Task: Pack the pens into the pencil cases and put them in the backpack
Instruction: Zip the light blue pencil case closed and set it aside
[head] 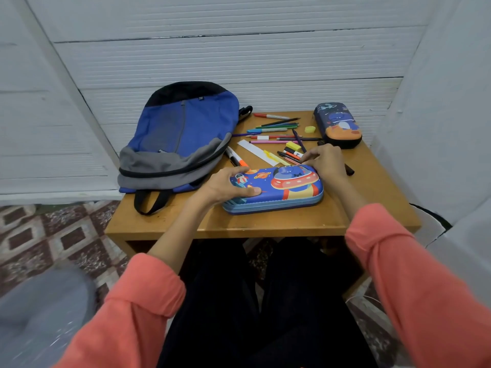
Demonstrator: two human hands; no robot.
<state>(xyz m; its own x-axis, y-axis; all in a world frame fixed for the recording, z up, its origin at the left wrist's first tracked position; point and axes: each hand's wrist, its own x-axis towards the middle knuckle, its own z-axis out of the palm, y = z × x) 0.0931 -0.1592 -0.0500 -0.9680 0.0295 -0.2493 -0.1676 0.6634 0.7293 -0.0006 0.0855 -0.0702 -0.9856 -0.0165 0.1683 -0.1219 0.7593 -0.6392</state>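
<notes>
A blue pencil case with a UFO print [281,189] lies closed near the front of the wooden table [265,224]. My left hand [225,185] grips its left end, thumb across the lid. My right hand [325,162] is at the case's far right corner, fingers curled and pinching there; what they pinch is hidden. A second, dark pencil case [338,124] stands at the back right. Several pens and markers [276,128] lie scattered between them. The blue and grey backpack [178,139] lies zipped on the table's left.
A white ruler [256,152], a yellow highlighter [292,146] and a small yellow eraser [309,129] lie among the pens. A dark marker [349,170] sticks out beyond my right hand. White panels wall the table at the back and sides.
</notes>
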